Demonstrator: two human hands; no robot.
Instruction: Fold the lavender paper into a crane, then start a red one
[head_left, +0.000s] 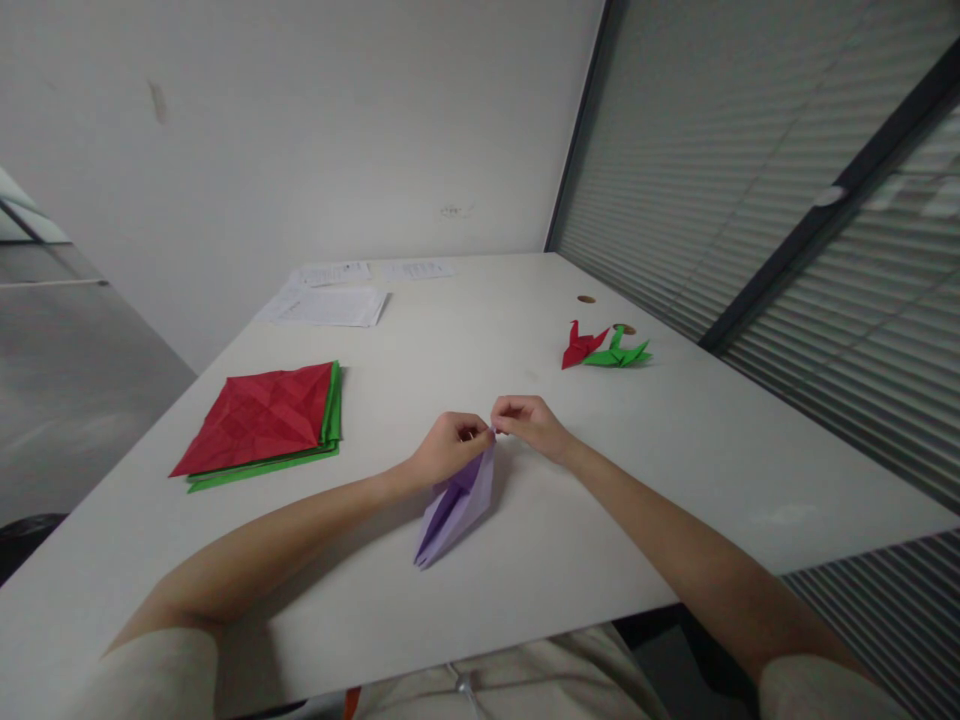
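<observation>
A folded piece of purple origami paper slants across the near part of the table, its narrow end toward me. My left hand pinches its upper part between thumb and fingers. Close beside it, my right hand has its fingertips pressed together at the paper's far tip. The fingers cover most of that tip, so its exact fold is hidden.
On the white table, a stack of creased red paper over green sheets lies at left. A red paper crane and a green paper crane stand at right. Printed sheets lie at the back, near the wall.
</observation>
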